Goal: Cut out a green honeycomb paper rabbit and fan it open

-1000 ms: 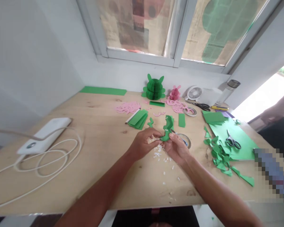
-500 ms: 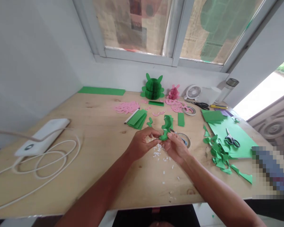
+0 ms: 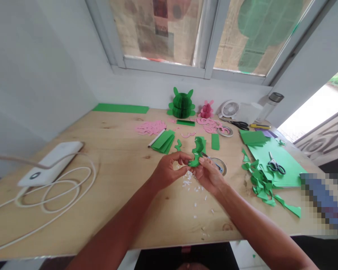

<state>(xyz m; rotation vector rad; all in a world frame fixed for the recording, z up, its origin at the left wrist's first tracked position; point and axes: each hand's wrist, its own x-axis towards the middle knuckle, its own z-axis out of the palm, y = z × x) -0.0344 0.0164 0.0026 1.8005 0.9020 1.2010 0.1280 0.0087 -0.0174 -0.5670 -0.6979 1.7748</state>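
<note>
A stack of wavy-edged green paper cutouts (image 3: 195,159) is held above the middle of the table, with small white bits on its layers. My right hand (image 3: 210,172) grips its right side between thumb and fingers. At the left edge, the bent fingers of my left hand (image 3: 170,168) close on the same cutouts; the exact contact of the fingertips is hard to make out. Just behind lie a small green cutout (image 3: 178,145) and a green strip (image 3: 215,142). A tape roll (image 3: 224,168) rests beside my right hand, and small white scraps (image 3: 187,183) are scattered below.
Fanned green strips (image 3: 163,141), pink scraps (image 3: 151,127) and honeycomb paper figures, green (image 3: 181,105) and pink (image 3: 206,110), sit farther back. Scissors (image 3: 276,167) lie on green sheets (image 3: 290,170) at right, beside green offcuts (image 3: 261,183). A white power bank (image 3: 50,163) with cable is left.
The left fingertips shift slightly up along the cutouts' left edge, and thumb and index finger part a little. The right hand keeps its hold almost unmoved.
</note>
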